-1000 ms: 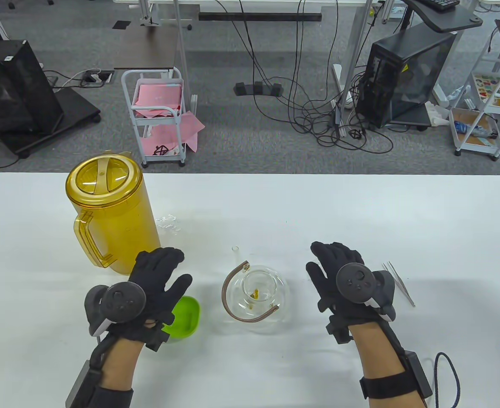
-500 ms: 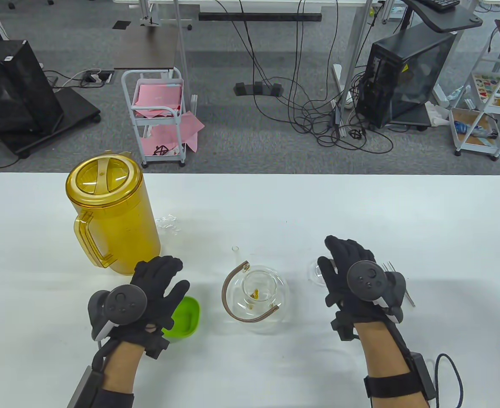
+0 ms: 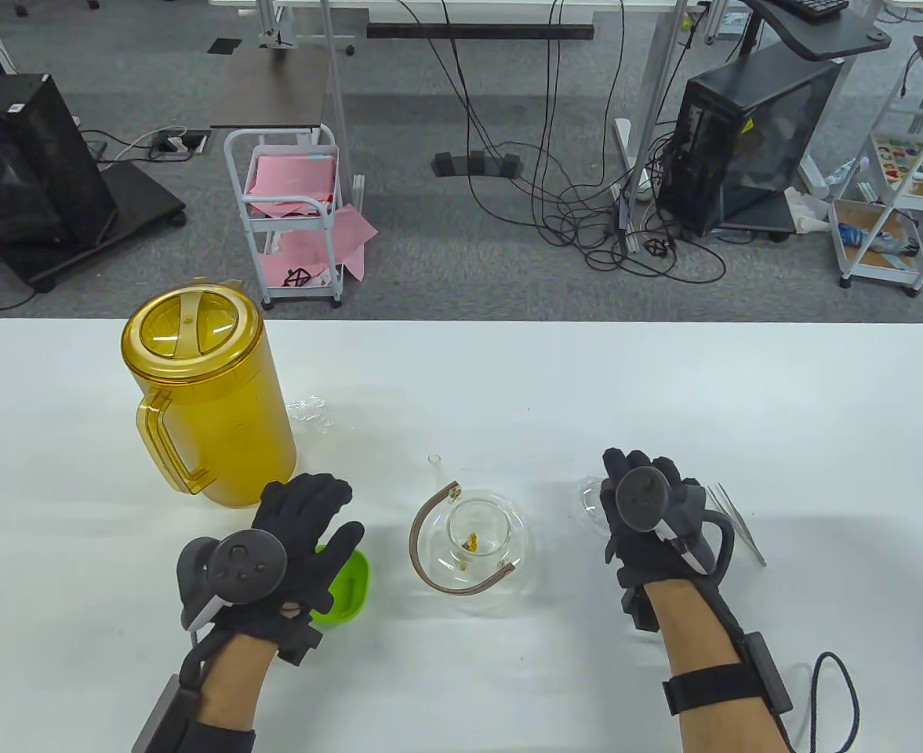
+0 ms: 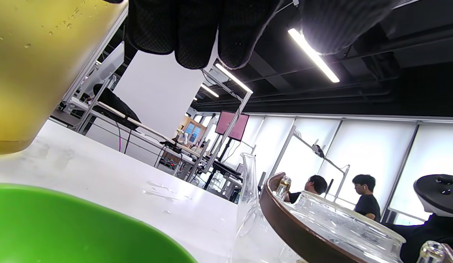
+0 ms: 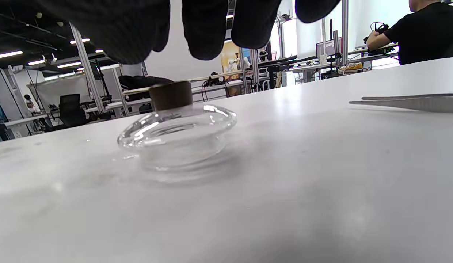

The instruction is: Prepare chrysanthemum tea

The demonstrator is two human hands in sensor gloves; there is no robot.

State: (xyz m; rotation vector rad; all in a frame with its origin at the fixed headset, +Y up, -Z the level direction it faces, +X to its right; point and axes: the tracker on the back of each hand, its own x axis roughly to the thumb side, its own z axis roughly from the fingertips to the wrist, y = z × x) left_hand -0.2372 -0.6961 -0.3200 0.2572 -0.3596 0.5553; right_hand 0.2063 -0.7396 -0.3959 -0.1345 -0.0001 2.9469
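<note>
While the right hand hovers over the glass lid with fingers just above its dark knob — nothing grasped — the left hand hangs relaxed above the green bowl, empty too. Teapot sits open between the hands, a few yellow flowers inside; yellow pitcher far left, lidded. Risks: the small knob on smooth glass could slip from a gloved pinch; lidding now would probably shut out the water; tweezers lie just right — easy to knock off the surface.
</note>
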